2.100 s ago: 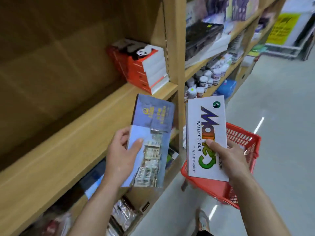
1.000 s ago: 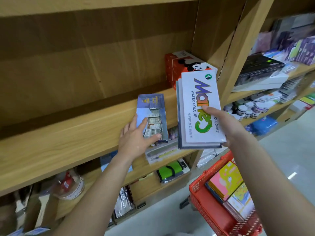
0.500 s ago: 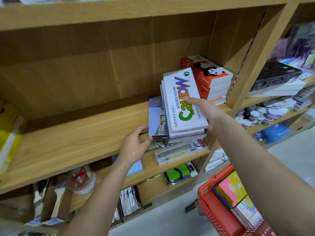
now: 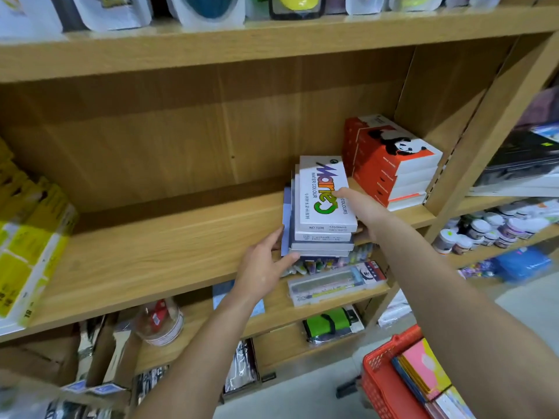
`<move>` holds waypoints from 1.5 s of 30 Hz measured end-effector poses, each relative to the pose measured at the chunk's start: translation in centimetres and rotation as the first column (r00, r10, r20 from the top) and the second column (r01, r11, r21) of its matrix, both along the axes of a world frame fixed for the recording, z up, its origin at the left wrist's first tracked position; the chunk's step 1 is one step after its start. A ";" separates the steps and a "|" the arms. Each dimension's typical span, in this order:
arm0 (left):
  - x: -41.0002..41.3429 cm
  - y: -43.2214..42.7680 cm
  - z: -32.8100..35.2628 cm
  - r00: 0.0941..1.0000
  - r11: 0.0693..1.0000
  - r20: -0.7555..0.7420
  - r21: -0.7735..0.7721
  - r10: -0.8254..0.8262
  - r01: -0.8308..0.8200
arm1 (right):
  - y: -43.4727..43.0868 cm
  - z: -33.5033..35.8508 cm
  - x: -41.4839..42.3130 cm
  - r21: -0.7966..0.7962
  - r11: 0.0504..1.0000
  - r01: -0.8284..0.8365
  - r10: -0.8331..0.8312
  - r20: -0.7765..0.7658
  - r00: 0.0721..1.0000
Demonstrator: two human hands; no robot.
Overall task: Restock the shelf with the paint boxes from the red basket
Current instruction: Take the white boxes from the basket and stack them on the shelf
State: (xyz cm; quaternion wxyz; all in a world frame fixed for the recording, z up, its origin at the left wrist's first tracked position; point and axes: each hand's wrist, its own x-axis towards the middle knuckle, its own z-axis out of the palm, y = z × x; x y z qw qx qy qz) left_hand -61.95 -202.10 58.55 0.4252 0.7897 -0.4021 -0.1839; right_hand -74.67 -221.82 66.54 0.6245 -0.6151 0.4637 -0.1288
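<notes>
White-topped stack of paint boxes (image 4: 322,207) rests on the shelf (image 4: 151,252), the right hand (image 4: 361,211) grip clamped round its right side, thumb on top; the left hand (image 4: 263,269), fingers straight, presses the opposite edge.

Both bare forearms are stretched forward and up towards the stack of paint boxes (image 4: 323,207). The left hand (image 4: 266,267) is laid against the stack's lower left corner, with the fingers (image 4: 273,239) held straight along its left side and the thumb set at its front edge. The right hand (image 4: 364,213) is closed on the stack's right side, with the thumb pressed on top and the fingers curled beneath.
</notes>
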 end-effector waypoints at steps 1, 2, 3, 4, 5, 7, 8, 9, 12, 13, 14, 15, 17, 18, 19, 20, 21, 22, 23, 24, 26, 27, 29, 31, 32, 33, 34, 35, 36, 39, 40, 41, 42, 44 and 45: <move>0.1 -0.2 -0.2 1.000 1.000 0.030 0.006 0.008 -0.009 | -0.2 -0.3 -0.7 -0.029 0.999 0.014 -0.013 0.024 1.000; 0.1 -0.4 -0.5 0.998 1.000 0.054 0.007 0.021 -0.021 | -0.3 -0.8 -1.5 -0.051 0.998 0.024 -0.021 0.058 0.998; 0.2 -0.5 -0.8 0.997 0.999 0.063 0.001 0.034 -0.035 | -0.3 -1.3 -2.4 -0.069 0.997 0.021 -0.015 0.093 0.996; 0.2 -0.7 -1.0 0.997 0.999 0.060 -0.010 0.044 -0.043 | 0.0 -2.0 -3.2 -0.083 0.996 0.008 0.002 0.117 0.993; 0.1 -0.8 -1.2 0.998 0.999 0.048 -0.023 0.047 -0.046 | 0.4 -2.7 -3.9 -0.094 0.996 -0.004 0.016 0.130 0.991; -0.3 -1.5 -1.3 0.999 0.998 0.027 -0.046 0.037 -0.036 | 0.7 -4.0 -4.6 -0.099 0.995 0.010 0.005 0.152 0.988; -0.5 -2.0 -1.3 0.999 0.998 0.027 -0.054 0.029 -0.028 | 0.6 -4.2 -4.6 -0.105 0.994 0.032 -0.014 0.170 0.985; -0.9 -2.7 -1.3 0.999 0.998 0.027 -0.061 0.019 -0.018 | 0.3 -4.2 -4.4 -0.108 0.992 0.060 -0.038 0.192 0.981; -2.1 -5.2 -1.1 1.000 0.997 0.004 -0.073 -0.003 0.003 | -1.5 -3.4 -3.9 -0.067 0.986 0.153 -0.131 0.261 0.957; -2.4 -6.1 -1.0 1.000 0.999 0.021 -0.049 -0.011 0.012 | -2.1 -3.4 -4.0 -0.065 0.983 0.169 -0.145 0.280 0.949; -2.7 -7.1 -0.9 0.999 1.000 0.052 -0.010 -0.017 0.018 | -2.4 -3.6 -4.3 -0.079 0.982 0.169 -0.139 0.289 0.947; -2.9 -8.0 -0.8 0.996 1.000 0.083 0.020 -0.021 0.019 | -2.5 -4.1 -4.7 -0.106 0.982 0.157 -0.122 0.281 0.952; -3.0 -9.7 -0.6 0.994 0.999 0.107 0.014 -0.035 0.034 | -2.3 -5.4 -5.7 -0.170 0.974 0.150 -0.104 0.254 0.962; -2.9 -10.4 -0.5 0.993 0.999 0.109 0.001 -0.047 0.047 | -2.2 -6.1 -6.2 -0.206 0.966 0.158 -0.104 0.252 0.962; -2.7 -11.1 -0.3 0.993 0.999 0.106 -0.001 -0.052 0.053 | -2.0 -6.7 -6.6 -0.251 0.952 0.175 -0.109 0.256 0.960; -2.4 -11.9 -0.1 0.994 0.999 0.095 0.009 -0.052 0.052 | -1.9 -7.1 -6.9 -0.311 0.930 0.195 -0.116 0.255 0.960; -2.3 -12.9 0.1 0.996 0.998 0.075 0.019 -0.053 0.052 | -1.9 -7.4 -7.0 -0.389 0.899 0.202 -0.114 0.237 0.965; -2.3 -13.9 0.3 0.996 0.998 0.057 0.026 -0.062 0.061 | -2.0 -7.5 -7.0 -0.467 0.863 0.192 -0.111 0.196 0.974; -2.5 -15.0 0.4 0.995 0.996 0.053 0.030 -0.080 0.078 | -2.2 -7.5 -7.1 -0.535 0.827 0.174 -0.109 0.150 0.983; -2.8 -15.9 0.3 0.993 0.995 0.067 0.039 -0.093 0.091 | -2.5 -7.8 -7.2 -0.596 0.789 0.149 -0.104 0.109 0.989; -3.0 -17.1 -0.1 0.988 0.994 0.125 0.075 -0.094 0.085 | -3.6 -8.6 -7.4 -0.663 0.743 0.095 -0.102 0.029 0.994; -2.9 -17.2 -0.4 0.986 0.992 0.140 0.094 -0.094 0.082 | -3.9 -8.9 -7.6 -0.676 0.733 0.078 -0.105 0.001 0.994; -2.3 -17.1 -1.0 0.984 0.987 0.135 0.126 -0.114 0.097 | -4.3 -9.3 -7.9 -0.686 0.725 0.059 -0.094 -0.014 0.995; -1.6 -17.2 -1.4 0.980 0.985 0.161 0.145 -0.114 0.091 | -4.4 -9.5 -8.1 -0.681 0.732 0.032 -0.083 -0.042 0.996; -1.5 -17.3 -1.4 0.977 0.986 0.186 0.148 -0.103 0.076 | -4.3 -9.8 -8.2 -0.673 0.739 0.018 -0.075 -0.055 0.996; -1.6 -17.4 -1.4 0.976 0.988 0.199 0.143 -0.093 0.065 | -4.2 -9.9 -8.1 -0.668 0.744 0.010 -0.069 -0.062 0.996; -1.7 -17.5 -1.5 0.976 0.989 0.200 0.134 -0.085 0.059 | -4.1 -10.1 -8.0 -0.668 0.745 0.001 -0.065 -0.071 0.995; -1.7 -17.5 -1.5 0.978 0.990 0.192 0.128 -0.082 0.058 | -4.0 -10.1 -7.9 -0.670 0.742 -0.012 -0.059 -0.083 0.995; -1.7 -17.6 -1.5 0.978 0.990 0.188 0.129 -0.084 0.060 | -3.8 -10.1 -7.8 -0.676 0.737 -0.028 -0.052 -0.098 0.994; -1.4 -17.5 -1.2 0.972 0.982 0.195 0.160 -0.135 0.104 | -3.7 -10.1 -7.6 -0.679 0.727 -0.106 -0.024 -0.179 0.984; -1.4 -17.4 -0.9 0.974 0.979 0.163 0.153 -0.156 0.132 | -3.7 -10.1 -7.6 -0.666 0.733 -0.136 -0.009 -0.210 0.978; -1.4 -17.3 -0.6 0.979 0.979 0.115 0.132 -0.171 0.156 | -3.7 -10.2 -7.6 -0.652 0.741 -0.159 0.004 -0.233 0.973; -1.5 -17.2 -0.2 0.982 0.980 0.077 0.108 -0.173 0.164 | -3.6 -10.1 -7.6 -0.640 0.749 -0.171 0.012 -0.246 0.969; -1.8 -17.0 0.2 0.985 0.985 0.058 0.074 -0.162 0.158 | -3.1 -9.7 -7.8 -0.633 0.759 -0.154 -0.002 -0.240 0.971; -2.0 -17.0 0.4 0.985 0.985 0.070 0.073 -0.159 0.154 | -2.6 -9.4 -7.9 -0.638 0.759 -0.128 -0.023 -0.223 0.975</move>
